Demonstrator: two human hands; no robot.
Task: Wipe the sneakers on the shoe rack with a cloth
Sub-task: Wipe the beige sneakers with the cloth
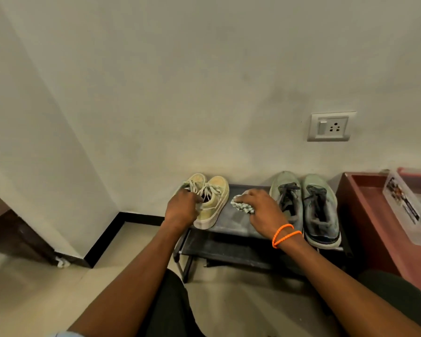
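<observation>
The person sits low in front of the rack, the knees in dark trousers at the bottom of the view, and both bare forearms reach forward. On the right wrist there is an orange bracelet (286, 234) of twisted cord, wound twice.

The right hand (263, 209) lies palm down on the top shelf of the shoe rack (229, 224), a low dark frame with two shelves. Its fingers are curled around a crumpled cloth (243, 206), light with a small check pattern, and the cloth touches the bare shelf surface between the two pairs of shoes. The left hand (181, 206) is at the cream sneakers (210, 203), which stand at the left end of the top shelf with the toes toward the wall. The fingers of this hand are bent and go into the opening of the nearer cream shoe, close to the white laces; it seems to grip the collar, but the fingertips are hidden, so I cannot tell exactly how.

At the right end of the same shelf stands the pair of grey sneakers (304, 205) with dark laces, side by side, also toes toward the wall. The right hand is just beside them and does not touch them.

To the right of the rack is a reddish-brown cabinet (365, 210), and on it lies a clear plastic box (408, 210). Behind all is the pale wall, with a switch and socket plate (331, 126) above the grey pair. At the left, a black skirting (107, 237) runs along the floor.
</observation>
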